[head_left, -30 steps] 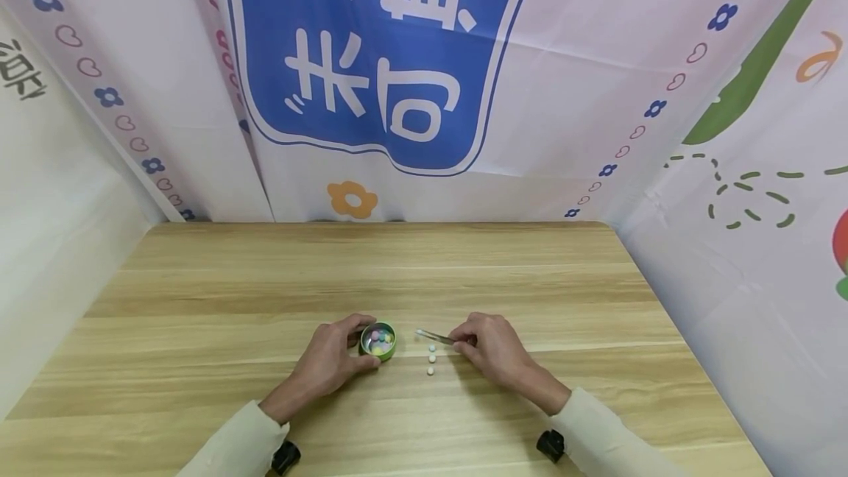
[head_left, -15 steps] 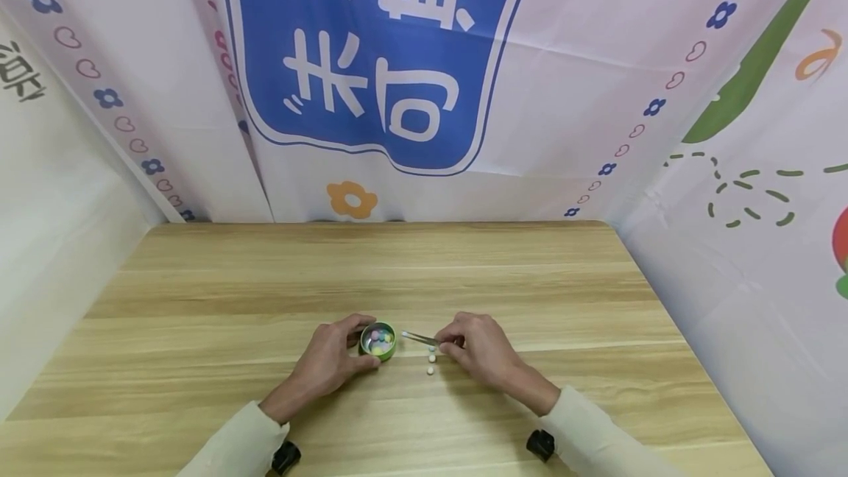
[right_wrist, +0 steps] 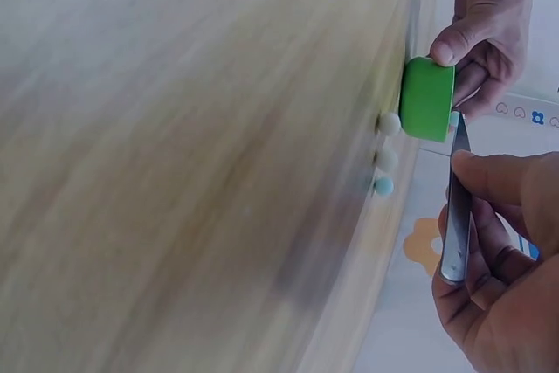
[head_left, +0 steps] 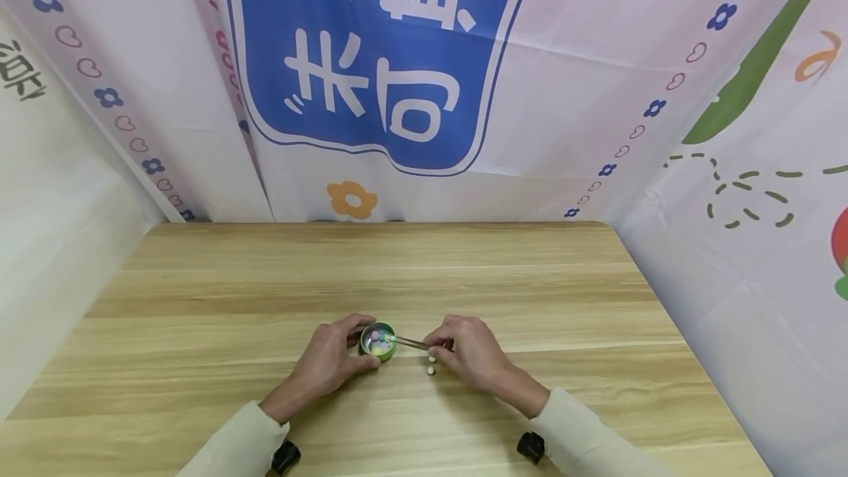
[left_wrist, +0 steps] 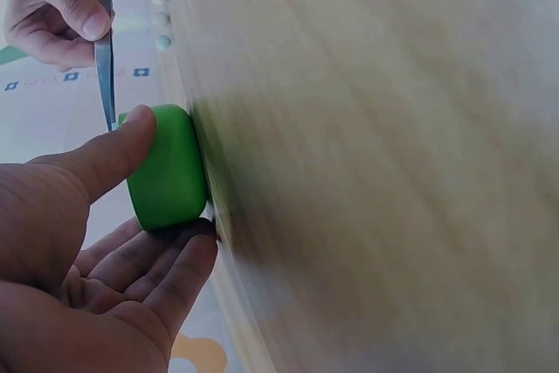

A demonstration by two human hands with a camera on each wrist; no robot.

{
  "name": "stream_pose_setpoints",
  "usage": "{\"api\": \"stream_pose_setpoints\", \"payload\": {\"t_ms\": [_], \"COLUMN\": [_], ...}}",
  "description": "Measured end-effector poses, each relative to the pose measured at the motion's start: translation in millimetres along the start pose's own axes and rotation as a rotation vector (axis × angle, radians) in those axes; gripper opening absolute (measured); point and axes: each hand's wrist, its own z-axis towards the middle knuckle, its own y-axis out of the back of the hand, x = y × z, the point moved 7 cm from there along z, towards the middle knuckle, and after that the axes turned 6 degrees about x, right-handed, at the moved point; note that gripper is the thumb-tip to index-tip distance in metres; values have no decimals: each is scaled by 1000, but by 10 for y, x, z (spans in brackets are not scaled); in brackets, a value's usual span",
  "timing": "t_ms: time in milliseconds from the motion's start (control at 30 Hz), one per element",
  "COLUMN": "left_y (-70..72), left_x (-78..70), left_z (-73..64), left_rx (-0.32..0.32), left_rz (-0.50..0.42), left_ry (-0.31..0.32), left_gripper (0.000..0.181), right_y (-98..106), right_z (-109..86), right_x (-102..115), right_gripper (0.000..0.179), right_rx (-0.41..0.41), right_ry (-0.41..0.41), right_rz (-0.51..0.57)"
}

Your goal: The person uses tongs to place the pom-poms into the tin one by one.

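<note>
My left hand [head_left: 329,359] grips a small round green container [left_wrist: 170,172] on the table, thumb on one side and fingers on the other. Inside lie several small pastel balls [head_left: 376,335], pink, yellow and blue among them. My right hand [head_left: 473,355] pinches metal tweezers [right_wrist: 457,224] between thumb and fingers. The tweezers' tips reach over the container's right rim, with a small pale ball [right_wrist: 454,118] at them. Three loose balls, two whitish and one pale blue-green [right_wrist: 383,186], sit on the table beside the container; in the head view my right hand partly hides them.
The wood-grain table [head_left: 265,271] extends around both hands. Printed cloth [head_left: 530,131] hangs behind it and along both sides. Black bands [head_left: 531,447] show at both wrists below the pale sleeves.
My right hand has moved left, bringing the tweezers and the ball at their tips from above the loose balls to over the container. The left hand and container have stayed put.
</note>
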Motion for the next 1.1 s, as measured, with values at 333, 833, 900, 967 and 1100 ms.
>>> {"api": "stream_pose_setpoints", "payload": {"t_ms": [333, 833, 900, 967, 1100], "left_y": [-1, -1, -2, -4, -7], "left_x": [-1, 2, 1, 3, 6], "left_z": [2, 9, 9, 9, 7], "left_rx": [-4, -9, -9, -8, -3], "left_rz": [8, 19, 19, 16, 8], "left_ry": [9, 17, 17, 20, 23], "left_gripper": [56, 56, 56, 56, 56], "right_y": [-46, -68, -72, -77, -89], "right_z": [9, 27, 29, 32, 36], "right_x": [-6, 12, 16, 19, 23], "right_gripper": [8, 8, 8, 8, 9], "right_rx": [14, 10, 12, 17, 27], "right_ry": [1, 6, 7, 6, 1], "right_rz": [14, 15, 17, 22, 28]}}
